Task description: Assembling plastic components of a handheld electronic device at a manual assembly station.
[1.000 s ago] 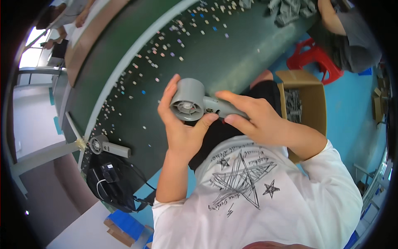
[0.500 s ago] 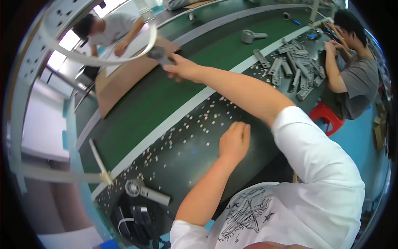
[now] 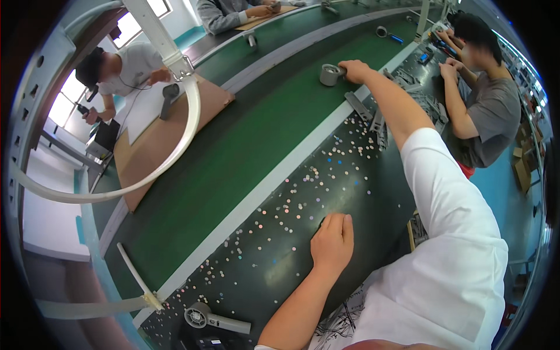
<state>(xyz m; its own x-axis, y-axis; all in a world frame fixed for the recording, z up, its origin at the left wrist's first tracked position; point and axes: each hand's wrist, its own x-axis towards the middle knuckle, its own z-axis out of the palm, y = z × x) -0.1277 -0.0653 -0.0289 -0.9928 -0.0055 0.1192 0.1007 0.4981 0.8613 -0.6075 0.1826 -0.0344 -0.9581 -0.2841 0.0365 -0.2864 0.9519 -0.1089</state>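
1. Now two grey hair dryers show — one (image 3: 331,74) on the green belt (image 3: 233,157), one (image 3: 214,319) near me.
2. My right hand (image 3: 353,70) grips the far dryer's handle, barrel pointing left.
3. My left hand (image 3: 332,242) rests flat, empty — fingers together.

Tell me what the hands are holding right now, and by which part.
The right hand grips the grey hair-dryer body on the green belt by its handle end. The left hand holds nothing, resting flat on the dark table.

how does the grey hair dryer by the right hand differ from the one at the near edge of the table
The far grey hair dryer sits on the green conveyor belt with the right hand on it; the near hair dryer lies untouched on the dark table. The near one's handle shows fully; the far one's is hidden. Both are grey with round barrels.
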